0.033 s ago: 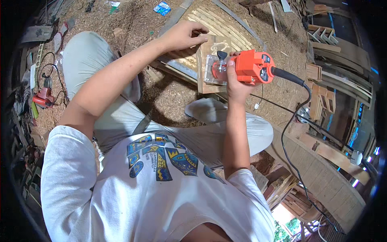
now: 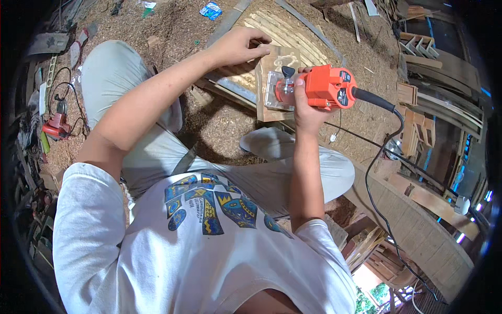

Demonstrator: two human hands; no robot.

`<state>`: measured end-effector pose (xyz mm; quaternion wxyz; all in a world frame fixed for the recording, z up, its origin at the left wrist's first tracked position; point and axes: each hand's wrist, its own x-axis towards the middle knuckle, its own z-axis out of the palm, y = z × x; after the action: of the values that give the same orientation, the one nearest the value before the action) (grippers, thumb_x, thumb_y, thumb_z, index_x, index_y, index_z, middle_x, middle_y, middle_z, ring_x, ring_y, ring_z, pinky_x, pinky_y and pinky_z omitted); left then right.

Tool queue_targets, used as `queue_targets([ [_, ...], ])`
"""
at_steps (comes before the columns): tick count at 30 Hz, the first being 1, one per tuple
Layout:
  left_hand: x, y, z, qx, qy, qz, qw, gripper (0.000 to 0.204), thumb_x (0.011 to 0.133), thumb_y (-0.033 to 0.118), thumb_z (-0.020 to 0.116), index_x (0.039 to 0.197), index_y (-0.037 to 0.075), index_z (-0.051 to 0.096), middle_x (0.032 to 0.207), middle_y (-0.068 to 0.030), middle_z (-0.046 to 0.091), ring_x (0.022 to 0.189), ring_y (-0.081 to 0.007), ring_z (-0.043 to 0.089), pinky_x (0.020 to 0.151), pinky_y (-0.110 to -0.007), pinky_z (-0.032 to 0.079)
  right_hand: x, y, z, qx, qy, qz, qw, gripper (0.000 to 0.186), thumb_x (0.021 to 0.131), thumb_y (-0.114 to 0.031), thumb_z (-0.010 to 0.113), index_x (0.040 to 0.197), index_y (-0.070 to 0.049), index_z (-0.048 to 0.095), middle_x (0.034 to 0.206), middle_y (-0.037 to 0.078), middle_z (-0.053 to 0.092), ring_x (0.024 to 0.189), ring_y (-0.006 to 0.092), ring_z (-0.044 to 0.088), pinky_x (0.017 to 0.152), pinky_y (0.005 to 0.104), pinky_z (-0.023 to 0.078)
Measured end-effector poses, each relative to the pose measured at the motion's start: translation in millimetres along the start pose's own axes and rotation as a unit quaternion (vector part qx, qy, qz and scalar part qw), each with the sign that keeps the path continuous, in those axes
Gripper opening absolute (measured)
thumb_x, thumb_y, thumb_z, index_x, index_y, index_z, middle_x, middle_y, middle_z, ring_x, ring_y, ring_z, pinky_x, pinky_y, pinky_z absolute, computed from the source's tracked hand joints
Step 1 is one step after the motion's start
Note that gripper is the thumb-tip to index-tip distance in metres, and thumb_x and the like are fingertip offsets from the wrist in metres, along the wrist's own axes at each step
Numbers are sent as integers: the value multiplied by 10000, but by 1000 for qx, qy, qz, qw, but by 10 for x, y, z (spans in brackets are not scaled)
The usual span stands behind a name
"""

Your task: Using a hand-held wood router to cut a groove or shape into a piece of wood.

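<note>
My right hand (image 2: 308, 107) is closed round an orange router (image 2: 327, 86) with a clear base and a dark knob. The router sits on a wooden board (image 2: 279, 114) that has a pale carved pattern on its upper part. My left hand (image 2: 240, 48) has its fingers curled at the board's top left corner, gripping the edge. Under and behind the board lie pale wooden slats (image 2: 277, 32) over a grey strip. The router's bit is not clearly visible.
My crossed legs surround the near side of the work. The router's black cord (image 2: 374, 178) runs down the right, past a long plank (image 2: 418, 240) and wood offcuts (image 2: 418, 125). A red power tool (image 2: 56, 126) lies at the left among wood shavings. A blue packet (image 2: 210, 10) lies beyond.
</note>
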<state>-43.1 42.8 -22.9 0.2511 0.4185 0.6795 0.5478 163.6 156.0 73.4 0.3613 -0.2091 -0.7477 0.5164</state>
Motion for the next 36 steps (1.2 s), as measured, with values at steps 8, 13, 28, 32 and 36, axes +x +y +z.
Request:
queue_targets([
  [8, 34, -41, 20, 24, 12, 20, 999, 455, 935, 319, 780, 1245, -11, 738, 1128, -195, 785, 1032, -277, 769, 929, -378, 595, 5, 47, 40, -1, -44, -19, 999, 472, 816, -16, 855, 1221, 1, 614, 1074, 92, 730, 944, 183, 719, 898, 340, 596],
  [13, 84, -26, -17, 39, 1, 42, 998, 430, 946, 345, 758, 1211, 7, 759, 1085, -185, 789, 977, -293, 765, 900, -386, 591, -45, 64, 79, -16, -50, -7, 999, 413, 882, -2, 770, 1255, 15, 593, 1155, 141, 691, 1063, 272, 707, 983, 432, 563],
  [28, 146, -125, -3, -41, -95, -10, 995, 382, 1025, 304, 669, 1335, 91, 735, 1212, -153, 781, 1102, -257, 746, 988, -381, 559, -65, 32, 205, 48, -45, -2, 998, 443, 838, 16, 797, 1246, 28, 626, 1094, 109, 724, 934, 181, 708, 871, 328, 584],
  [32, 135, -92, -40, -24, -108, -6, 994, 399, 1032, 310, 668, 1370, 104, 717, 1221, -157, 778, 1106, -245, 742, 996, -379, 553, -67, 14, 227, 39, -57, -10, 998, 435, 833, 21, 789, 1239, 26, 632, 1103, 108, 728, 938, 182, 712, 887, 328, 582],
  [36, 133, -39, -68, -29, -126, -29, 991, 425, 1027, 344, 683, 1382, 113, 711, 1222, -157, 777, 1113, -252, 740, 1002, -383, 548, -92, 11, 204, 18, -73, 1, 997, 452, 843, 14, 767, 1263, 7, 598, 1121, 112, 694, 1029, 231, 690, 956, 389, 558],
])
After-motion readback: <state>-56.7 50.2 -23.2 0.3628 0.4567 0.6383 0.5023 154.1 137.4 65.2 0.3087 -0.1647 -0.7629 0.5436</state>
